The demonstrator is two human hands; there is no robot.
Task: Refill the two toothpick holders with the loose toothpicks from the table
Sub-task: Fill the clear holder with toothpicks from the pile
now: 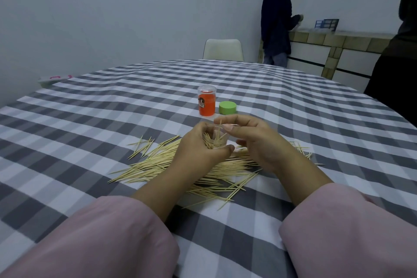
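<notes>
Left hand [198, 149] wraps a clear holder [215, 139], partly filled, held just above the toothpick pile [171, 162] on the checked surface [90, 106]. Right hand [255, 142] pinches a toothpick [220, 124] over the holder's mouth. Behind them: orange holder [206, 104], capped, with a green lid [228, 107] just beside it.

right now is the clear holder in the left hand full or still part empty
Part empty: the clear holder held by the left hand shows toothpicks only partway up.
</notes>
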